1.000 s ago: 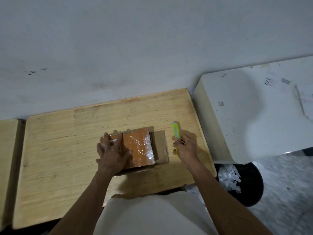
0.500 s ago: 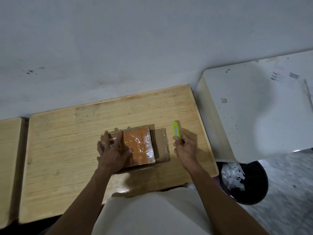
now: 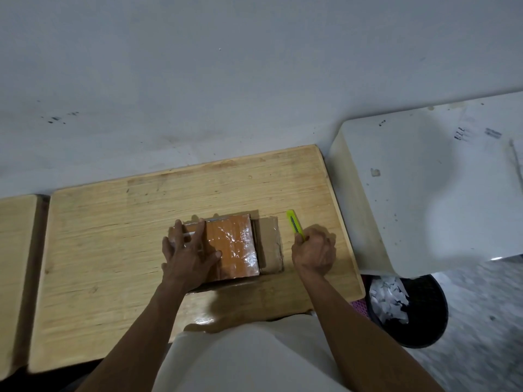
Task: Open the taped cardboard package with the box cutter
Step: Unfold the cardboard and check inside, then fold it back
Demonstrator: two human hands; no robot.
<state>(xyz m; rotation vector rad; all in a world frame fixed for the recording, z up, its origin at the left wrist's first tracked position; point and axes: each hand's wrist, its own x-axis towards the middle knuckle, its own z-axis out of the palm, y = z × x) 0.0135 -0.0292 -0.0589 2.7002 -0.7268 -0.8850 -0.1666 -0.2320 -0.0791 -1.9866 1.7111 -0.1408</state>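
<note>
left hand (image 3: 190, 256): fingers spread, flat on package (image 3: 235, 244); right hand (image 3: 314, 254): fist gripping box cutter (image 3: 295, 223)

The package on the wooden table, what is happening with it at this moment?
A person is preparing to cut open the taped cardboard package. The left hand lies flat on its top and holds it down on the wooden table. The right hand grips a yellow-green box cutter just right of the package, apart from it. No cut is visible yet.
</note>
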